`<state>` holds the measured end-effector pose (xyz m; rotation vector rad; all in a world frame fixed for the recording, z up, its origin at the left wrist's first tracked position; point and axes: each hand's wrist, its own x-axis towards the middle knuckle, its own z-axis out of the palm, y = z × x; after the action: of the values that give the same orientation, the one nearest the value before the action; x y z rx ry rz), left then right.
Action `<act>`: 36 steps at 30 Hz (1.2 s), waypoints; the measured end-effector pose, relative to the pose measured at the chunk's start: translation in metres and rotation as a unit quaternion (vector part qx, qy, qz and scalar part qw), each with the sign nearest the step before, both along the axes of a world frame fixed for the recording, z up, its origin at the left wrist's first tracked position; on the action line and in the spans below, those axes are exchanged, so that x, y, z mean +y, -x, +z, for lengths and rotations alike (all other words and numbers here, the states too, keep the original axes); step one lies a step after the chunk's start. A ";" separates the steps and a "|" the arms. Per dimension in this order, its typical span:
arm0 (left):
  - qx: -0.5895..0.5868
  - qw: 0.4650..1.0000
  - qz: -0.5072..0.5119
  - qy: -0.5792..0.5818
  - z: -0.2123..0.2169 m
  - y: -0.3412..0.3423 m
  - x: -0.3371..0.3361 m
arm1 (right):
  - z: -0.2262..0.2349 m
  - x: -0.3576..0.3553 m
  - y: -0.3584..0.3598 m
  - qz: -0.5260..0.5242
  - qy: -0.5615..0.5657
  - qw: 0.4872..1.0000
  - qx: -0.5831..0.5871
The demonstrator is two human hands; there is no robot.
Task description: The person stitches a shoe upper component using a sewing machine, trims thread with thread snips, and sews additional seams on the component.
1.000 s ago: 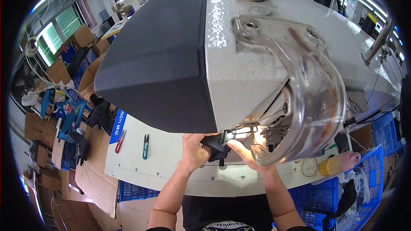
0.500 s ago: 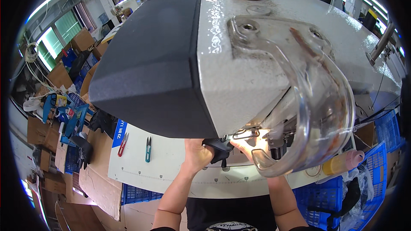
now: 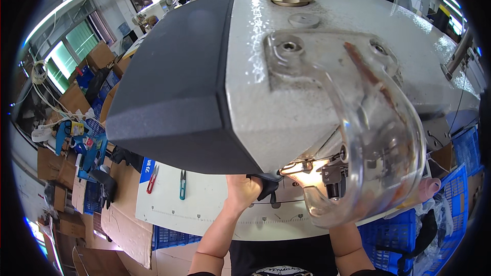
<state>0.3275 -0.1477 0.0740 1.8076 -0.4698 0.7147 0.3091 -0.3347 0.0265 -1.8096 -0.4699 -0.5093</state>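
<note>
Black cloth point(image 3: 267, 184) sits bunched in the left hand point(image 3: 243, 191), whose fingers curl around it and pinch it on the white table point(image 3: 204, 204), right at the foot of the sewing machine point(image 3: 286, 97); the left forearm comes up from the lower edge of the view. The right hand point(image 3: 313, 180) is mostly hidden behind the clear plastic guard point(image 3: 378, 163), lit by the small work lamp near the needle; whether its fingers are clenched or loose cannot be told, only that it lies just beside the cloth under the machine head. To the left on the table lie two thread snips, one with red handles point(image 3: 152, 179) and one with teal handles point(image 3: 182, 184), near each other and well apart from the hands. Beyond the table's left edge, brown cardboard point(image 3: 123, 220) hangs down over blue crates point(image 3: 169, 237); farther left stand more cardboard boxes point(image 3: 51, 166) with blue tools on top. The machine head fills the middle, dark grey on the left side and speckled white on the right. Far behind it are windows point(image 3: 71, 51) and ceiling lights.
</note>
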 end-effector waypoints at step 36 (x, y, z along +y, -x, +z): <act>-0.071 0.995 0.031 -0.068 0.028 0.011 -0.004 | 0.018 -0.019 -0.002 -0.009 0.130 0.980 0.148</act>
<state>0.3166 -0.1515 0.1020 1.9134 -0.5704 0.8759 0.3108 -0.3539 0.0442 -2.1009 -0.3257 -0.1896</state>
